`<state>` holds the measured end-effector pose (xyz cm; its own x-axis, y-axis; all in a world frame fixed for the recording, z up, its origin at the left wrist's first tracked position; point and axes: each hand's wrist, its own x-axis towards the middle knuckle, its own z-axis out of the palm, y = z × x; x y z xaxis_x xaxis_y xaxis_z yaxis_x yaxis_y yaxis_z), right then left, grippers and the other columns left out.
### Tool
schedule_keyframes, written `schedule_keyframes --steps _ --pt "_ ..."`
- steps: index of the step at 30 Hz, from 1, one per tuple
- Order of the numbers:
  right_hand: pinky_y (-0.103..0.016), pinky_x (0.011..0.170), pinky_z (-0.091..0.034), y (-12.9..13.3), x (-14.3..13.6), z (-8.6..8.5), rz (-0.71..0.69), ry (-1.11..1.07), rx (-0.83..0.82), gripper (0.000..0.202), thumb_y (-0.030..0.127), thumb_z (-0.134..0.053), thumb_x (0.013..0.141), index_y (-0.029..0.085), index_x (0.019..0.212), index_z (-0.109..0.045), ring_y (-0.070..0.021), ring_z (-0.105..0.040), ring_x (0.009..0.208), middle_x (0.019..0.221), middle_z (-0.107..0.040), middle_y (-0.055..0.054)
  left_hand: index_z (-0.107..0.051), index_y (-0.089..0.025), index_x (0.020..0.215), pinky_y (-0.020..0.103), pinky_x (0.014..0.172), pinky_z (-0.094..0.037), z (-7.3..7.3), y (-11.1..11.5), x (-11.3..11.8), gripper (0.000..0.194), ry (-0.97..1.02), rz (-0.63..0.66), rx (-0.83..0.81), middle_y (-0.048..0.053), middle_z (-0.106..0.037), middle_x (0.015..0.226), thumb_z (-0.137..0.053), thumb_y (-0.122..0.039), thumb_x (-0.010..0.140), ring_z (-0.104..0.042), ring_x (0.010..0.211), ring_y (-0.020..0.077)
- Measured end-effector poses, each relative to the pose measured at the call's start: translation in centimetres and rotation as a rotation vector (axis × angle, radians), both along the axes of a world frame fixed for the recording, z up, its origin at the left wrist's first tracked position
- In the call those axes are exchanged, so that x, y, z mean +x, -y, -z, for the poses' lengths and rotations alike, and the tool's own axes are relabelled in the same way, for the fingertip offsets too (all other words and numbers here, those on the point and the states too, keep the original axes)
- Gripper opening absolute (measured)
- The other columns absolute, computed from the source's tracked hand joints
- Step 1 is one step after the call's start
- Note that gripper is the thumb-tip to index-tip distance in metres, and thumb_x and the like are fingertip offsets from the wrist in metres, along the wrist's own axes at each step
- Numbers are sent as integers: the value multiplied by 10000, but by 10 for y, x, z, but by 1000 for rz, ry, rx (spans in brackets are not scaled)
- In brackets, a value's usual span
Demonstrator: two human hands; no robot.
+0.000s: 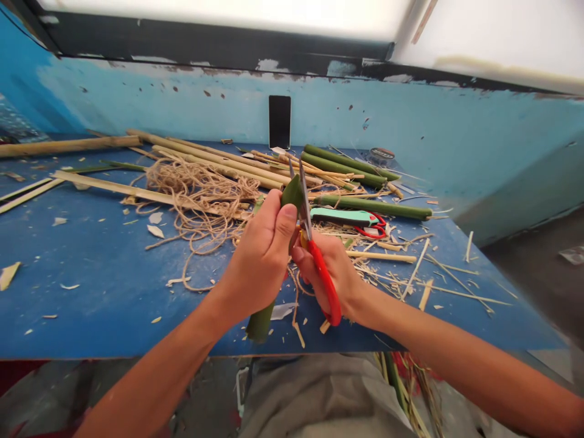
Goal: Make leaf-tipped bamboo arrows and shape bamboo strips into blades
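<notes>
My left hand is closed round a green bamboo piece, which slants up through the grip; its pointed upper end shows above the thumb. In my right hand are red-handled scissors, blades parted and pointing up and away. The near blade lies beside the bamboo's upper end; whether it touches cannot be made out. Just beyond my right hand lies a mint-green and black folded tool, with red loops at its right end. A tangle of twine sits beyond my left hand.
Green bamboo lengths lie at the back right, pale bamboo poles at the back left. A phone leans on the blue wall. Shavings and thin strips litter the blue table. More strips hang below its front edge.
</notes>
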<state>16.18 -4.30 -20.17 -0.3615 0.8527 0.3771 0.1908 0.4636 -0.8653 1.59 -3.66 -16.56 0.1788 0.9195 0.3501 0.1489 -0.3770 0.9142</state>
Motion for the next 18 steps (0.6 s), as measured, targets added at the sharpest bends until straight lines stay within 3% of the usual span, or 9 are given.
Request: schedule_keyframes --steps 11,18 --pt "-222 481 -243 -2 2 2 130 129 -9 366 340 -621 937 189 658 -437 -67 -334 500 544 -432 69 -441 -233 869 214 419 -303 -3 -4 -6 309 -93 -110 -76 -55 -448 635 -415 -491 1037 -395 458 67" --pt "-235 481 -286 -6 6 -7 -4 96 -239 496 557 -490 983 189 650 -484 -91 -421 497 543 -480 40 -471 -228 882 224 429 -339 2 -9 -6 269 -100 -108 -97 -47 -494 661 -417 -439 1039 -425 460 78"
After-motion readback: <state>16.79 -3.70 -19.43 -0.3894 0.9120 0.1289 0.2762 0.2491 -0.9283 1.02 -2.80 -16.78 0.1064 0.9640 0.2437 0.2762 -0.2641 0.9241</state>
